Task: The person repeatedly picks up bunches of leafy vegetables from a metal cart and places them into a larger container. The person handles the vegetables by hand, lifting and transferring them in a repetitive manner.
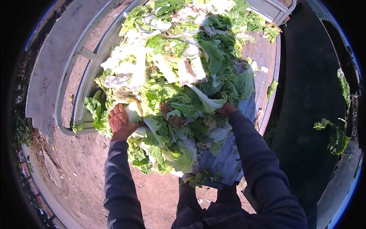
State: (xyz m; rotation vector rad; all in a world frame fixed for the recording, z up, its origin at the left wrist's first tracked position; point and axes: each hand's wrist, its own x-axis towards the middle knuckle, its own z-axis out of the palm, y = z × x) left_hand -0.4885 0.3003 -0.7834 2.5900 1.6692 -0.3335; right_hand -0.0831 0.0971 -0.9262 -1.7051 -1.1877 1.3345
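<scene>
A large heap of cabbage leaves (164, 89), green with broad white stems and some browned pieces, covers most of a flat metal cart bed (225, 158). My left hand (121, 119) grips leaves at the near left side of the heap, its thumb spread toward the middle beside a white stem. At the right side, my right hand (227, 109) reaches in among the leaves, next to a curved white-ribbed leaf (207, 100). Its fingers are hidden by the leaves, so what they hold does not show. Both arms are stretched forward around the near part of the heap.
A grey metal side rail (74, 76) runs along the left of the bed. Right of the bed lies a dark trough-like area (305, 95), with loose leaves (333, 135) on its far edge. Bare earth ground (156, 194) shows around my legs.
</scene>
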